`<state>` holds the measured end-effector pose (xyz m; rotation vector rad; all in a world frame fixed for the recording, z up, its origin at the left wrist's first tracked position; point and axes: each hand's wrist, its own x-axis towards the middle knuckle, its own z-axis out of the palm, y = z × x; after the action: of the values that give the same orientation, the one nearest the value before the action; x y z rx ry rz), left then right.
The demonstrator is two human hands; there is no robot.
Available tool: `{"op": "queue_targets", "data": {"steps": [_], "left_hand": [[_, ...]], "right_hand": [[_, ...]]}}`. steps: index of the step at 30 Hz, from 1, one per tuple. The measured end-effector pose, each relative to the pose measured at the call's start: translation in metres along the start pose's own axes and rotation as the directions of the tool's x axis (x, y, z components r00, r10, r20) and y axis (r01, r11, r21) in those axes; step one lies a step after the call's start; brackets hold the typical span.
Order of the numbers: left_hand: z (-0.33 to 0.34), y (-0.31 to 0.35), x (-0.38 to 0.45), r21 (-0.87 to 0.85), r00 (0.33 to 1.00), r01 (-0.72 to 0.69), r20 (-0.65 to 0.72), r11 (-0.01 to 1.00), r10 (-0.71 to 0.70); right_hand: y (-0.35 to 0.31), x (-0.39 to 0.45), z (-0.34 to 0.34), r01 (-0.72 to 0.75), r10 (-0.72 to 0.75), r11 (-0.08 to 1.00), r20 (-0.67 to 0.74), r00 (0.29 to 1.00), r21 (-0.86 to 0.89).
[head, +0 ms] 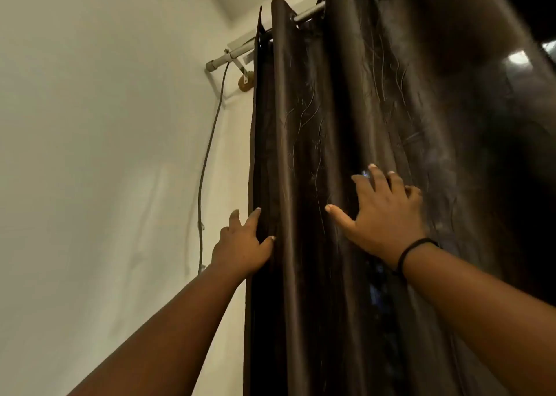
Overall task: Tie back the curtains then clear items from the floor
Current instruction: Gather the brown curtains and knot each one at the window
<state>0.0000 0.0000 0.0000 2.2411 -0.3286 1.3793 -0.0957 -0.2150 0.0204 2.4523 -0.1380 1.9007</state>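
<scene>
A dark brown, shiny curtain hangs in deep folds from a metal rod and fills the right half of the view. My left hand is at the curtain's left edge, with fingers and thumb reaching round the outer fold. Further right, my right hand lies spread on the folds, fingers straight and pressing the fabric. A black band sits on that wrist. The camera looks upward, so the floor and anything on it are out of sight.
A pale wall takes up the left side. A grey cable runs down it from the rod's end bracket. A bright reflection shows at the upper right edge.
</scene>
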Motion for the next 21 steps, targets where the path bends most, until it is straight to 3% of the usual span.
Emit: {"op": "queue_targets", "data": {"steps": [4,8,11,15,18,21], "left_hand": [[0.013,-0.018,0.030,-0.205,0.998,-0.025,0.044,0.978,0.035],[0.021,-0.039,0.059,-0.590,0.997,0.008,0.063,0.807,0.037],[0.021,-0.060,0.078,-0.645,0.997,-0.054,0.003,0.763,0.073],[0.028,-0.076,0.093,-0.654,0.985,-0.159,-0.059,0.739,0.160],[0.030,-0.081,0.102,-0.757,0.978,-0.185,-0.080,0.626,0.193],[0.030,-0.085,0.110,-0.837,0.982,-0.164,-0.089,0.521,0.167]], "right_hand": [[-0.048,0.022,0.006,-0.011,0.013,0.999,-0.042,0.999,0.050],[-0.093,0.048,0.025,-0.118,0.112,0.986,0.060,0.992,0.114],[-0.108,0.065,0.038,-0.190,0.180,0.980,0.148,0.972,0.061],[-0.116,0.078,0.055,-0.242,0.240,0.968,0.036,0.970,0.067],[-0.136,0.088,0.070,-0.234,0.233,0.971,0.013,0.972,0.053],[-0.179,0.103,0.096,-0.140,0.140,0.990,0.089,0.986,0.001]]}}
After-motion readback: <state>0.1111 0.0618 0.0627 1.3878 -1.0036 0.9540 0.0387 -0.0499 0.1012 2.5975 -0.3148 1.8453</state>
